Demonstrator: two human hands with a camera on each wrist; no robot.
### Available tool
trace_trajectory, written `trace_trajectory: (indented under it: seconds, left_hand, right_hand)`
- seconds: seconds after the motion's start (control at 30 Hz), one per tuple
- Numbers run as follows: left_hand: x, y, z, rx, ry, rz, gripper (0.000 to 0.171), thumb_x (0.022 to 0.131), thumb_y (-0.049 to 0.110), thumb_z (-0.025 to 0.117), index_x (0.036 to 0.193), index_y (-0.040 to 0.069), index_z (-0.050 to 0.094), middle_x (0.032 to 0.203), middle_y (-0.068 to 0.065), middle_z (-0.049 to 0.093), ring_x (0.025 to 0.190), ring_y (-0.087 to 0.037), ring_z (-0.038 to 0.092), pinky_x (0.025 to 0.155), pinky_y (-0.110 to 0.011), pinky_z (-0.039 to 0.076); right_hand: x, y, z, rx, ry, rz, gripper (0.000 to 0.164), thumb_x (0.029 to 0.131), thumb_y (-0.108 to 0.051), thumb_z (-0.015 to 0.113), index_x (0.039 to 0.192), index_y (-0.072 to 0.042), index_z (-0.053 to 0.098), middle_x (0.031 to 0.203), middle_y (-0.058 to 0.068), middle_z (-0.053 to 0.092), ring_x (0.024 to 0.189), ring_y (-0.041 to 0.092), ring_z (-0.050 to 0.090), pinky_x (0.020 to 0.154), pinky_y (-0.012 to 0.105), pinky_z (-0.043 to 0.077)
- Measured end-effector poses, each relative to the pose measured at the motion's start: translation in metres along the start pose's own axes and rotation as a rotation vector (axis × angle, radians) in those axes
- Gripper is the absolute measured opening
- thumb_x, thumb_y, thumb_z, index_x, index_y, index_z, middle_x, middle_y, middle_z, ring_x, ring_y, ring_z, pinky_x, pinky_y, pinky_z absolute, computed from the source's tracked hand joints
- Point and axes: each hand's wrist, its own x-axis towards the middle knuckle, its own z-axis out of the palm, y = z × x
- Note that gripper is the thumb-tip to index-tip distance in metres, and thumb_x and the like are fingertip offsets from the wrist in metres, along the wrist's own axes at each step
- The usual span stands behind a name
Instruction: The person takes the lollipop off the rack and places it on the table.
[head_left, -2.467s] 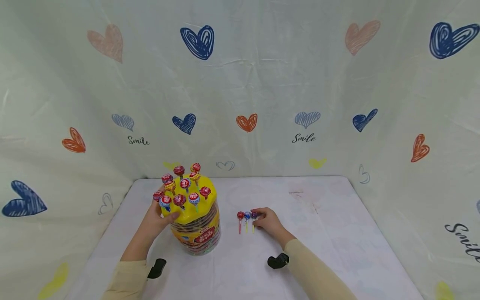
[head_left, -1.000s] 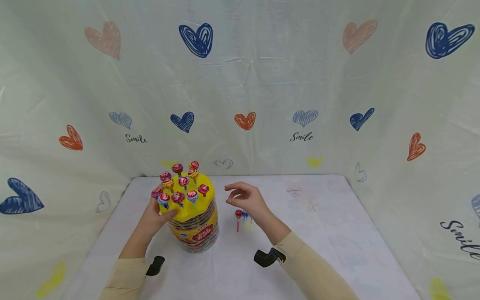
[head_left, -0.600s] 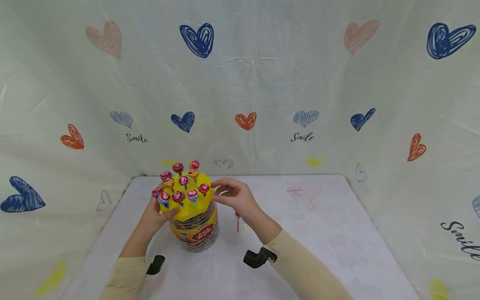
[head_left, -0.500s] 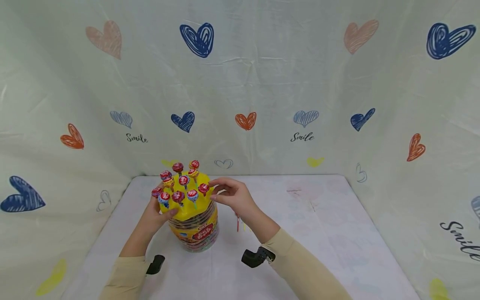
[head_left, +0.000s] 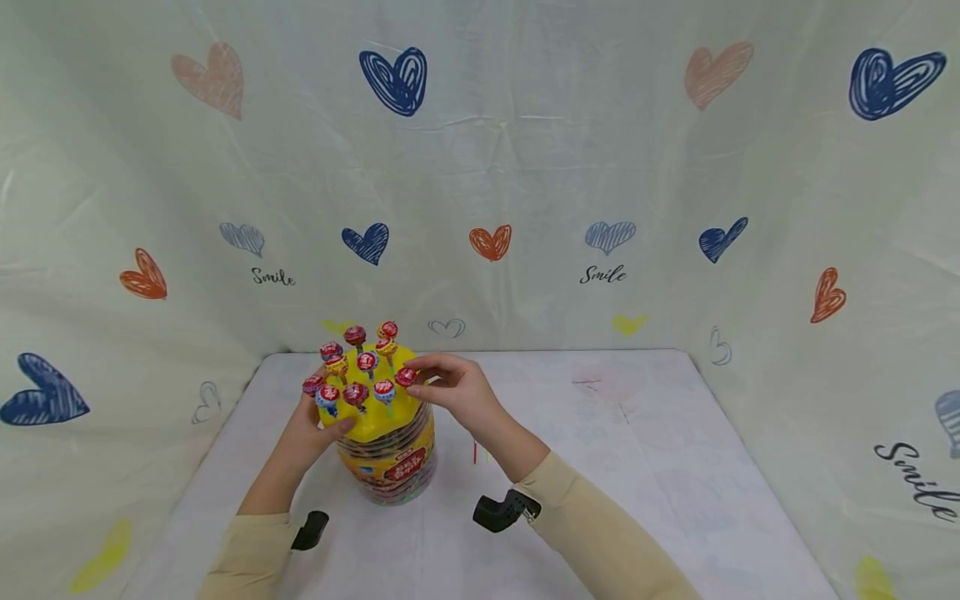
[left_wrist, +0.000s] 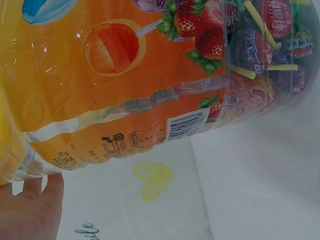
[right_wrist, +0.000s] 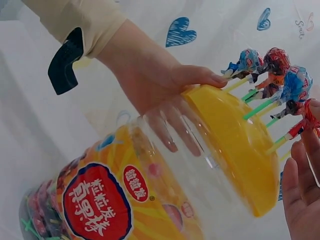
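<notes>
A tall clear candy jar (head_left: 397, 471) with a printed yellow and red label stands at the left of the table, tilted slightly. Several wrapped lollipops (head_left: 356, 395) stick up from its yellow lid (head_left: 375, 428). My left hand (head_left: 303, 437) grips the jar around the lid, thumb on the near side and fingers behind. At the lid's right edge, my right hand (head_left: 459, 390) pinches the head of a red-wrapped lollipop (head_left: 406, 377). In the right wrist view, that red lollipop (right_wrist: 307, 117) stands in the lid, its stick sloping into the yellow dome.
Lollipops lie on the table (head_left: 615, 467) behind my right wrist; only a red stick (head_left: 475, 452) and a yellow stick (head_left: 489, 457) show. Loose lollipops (left_wrist: 260, 55) fill the jar's bottom. A heart-printed curtain (head_left: 525, 167) surrounds the table.
My right hand has left the lollipops lying on the table, moved up and left to the lid, and taken hold of the red lollipop there. The left hand has kept its grip.
</notes>
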Motion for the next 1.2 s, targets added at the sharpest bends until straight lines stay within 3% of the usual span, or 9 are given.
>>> trace_trajectory:
  seconds: [0.23, 0.53, 0.7, 0.97, 1.2]
  left_hand:
    - [0.000, -0.001, 0.000, 0.011, 0.000, -0.038, 0.098, 0.091, 0.027, 0.070, 0.157, 0.016, -0.001, 0.153, -0.025, 0.026, 0.138, -0.044, 0.025, 0.109, -0.063, 0.023]
    - [0.000, -0.002, 0.001, -0.004, -0.006, 0.022, 0.096, 0.091, 0.025, 0.070, 0.158, 0.017, 0.002, 0.152, -0.025, 0.026, 0.138, -0.045, 0.024, 0.108, -0.065, 0.024]
    - [0.000, -0.001, 0.001, 0.001, -0.007, 0.021, 0.096, 0.091, 0.028, 0.069, 0.158, 0.016, 0.001, 0.154, -0.025, 0.023, 0.138, -0.046, 0.022, 0.108, -0.065, 0.024]
    - [0.000, -0.002, 0.000, 0.004, -0.003, 0.014, 0.098, 0.091, 0.031, 0.070, 0.158, 0.016, 0.001, 0.155, -0.025, 0.021, 0.140, -0.047, 0.019, 0.109, -0.066, 0.022]
    - [0.001, -0.002, 0.001, -0.002, 0.003, -0.001, 0.097, 0.092, 0.029, 0.069, 0.157, 0.016, -0.001, 0.153, -0.025, 0.025, 0.139, -0.045, 0.023, 0.109, -0.065, 0.022]
  right_hand:
    - [-0.002, -0.003, -0.002, 0.006, 0.035, 0.005, 0.028, 0.089, -0.006, 0.070, 0.117, -0.001, 0.068, 0.114, 0.008, 0.064, 0.099, 0.022, 0.060, 0.086, 0.030, 0.054]
    - [-0.008, -0.007, -0.017, 0.070, 0.104, -0.045, 0.029, 0.089, 0.000, 0.068, 0.118, 0.005, 0.065, 0.110, 0.008, 0.065, 0.097, 0.021, 0.064, 0.091, 0.035, 0.053]
    - [-0.013, 0.004, -0.033, 0.077, 0.131, -0.048, 0.028, 0.089, 0.003, 0.068, 0.117, 0.005, 0.064, 0.110, 0.006, 0.065, 0.099, 0.020, 0.064, 0.090, 0.032, 0.054]
    - [-0.022, 0.022, -0.054, 0.073, 0.155, 0.003, 0.029, 0.091, 0.002, 0.065, 0.120, 0.005, 0.061, 0.109, 0.017, 0.066, 0.091, 0.022, 0.069, 0.086, 0.042, 0.056]
    - [-0.031, 0.043, -0.071, 0.071, 0.205, 0.051, 0.026, 0.091, 0.004, 0.063, 0.117, 0.005, 0.061, 0.109, 0.022, 0.065, 0.086, 0.020, 0.070, 0.080, 0.039, 0.058]
